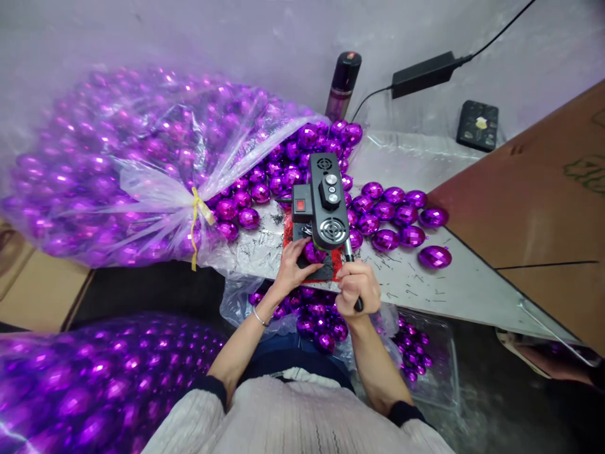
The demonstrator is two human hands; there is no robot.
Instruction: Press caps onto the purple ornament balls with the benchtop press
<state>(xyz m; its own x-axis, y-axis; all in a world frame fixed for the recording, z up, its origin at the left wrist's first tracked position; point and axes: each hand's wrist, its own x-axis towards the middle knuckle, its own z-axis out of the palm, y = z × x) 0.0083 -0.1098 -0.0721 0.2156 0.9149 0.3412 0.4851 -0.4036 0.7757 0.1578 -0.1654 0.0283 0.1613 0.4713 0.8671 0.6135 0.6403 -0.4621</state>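
Note:
A black press-like machine point(331, 202) with a red switch stands on the white table. My left hand point(292, 265) is closed round a shiny purple faceted ball point(314, 252), held under the machine's head. My right hand point(358, 287) grips the machine's lever handle point(349, 247), whose black end shows below the fist. Part of the ball is hidden by the machine head. Loose purple balls point(385, 239) lie to the right of the machine, and more spill from an open bag behind it.
A large clear bag of purple balls point(142, 170), tied with yellow ribbon point(194, 230), fills the left. Behind stand a dark spray can point(343, 82), a power adapter point(423, 74) and a black box point(477, 125). A cardboard box point(534, 202) is at right; a clear bin point(447, 366) sits below.

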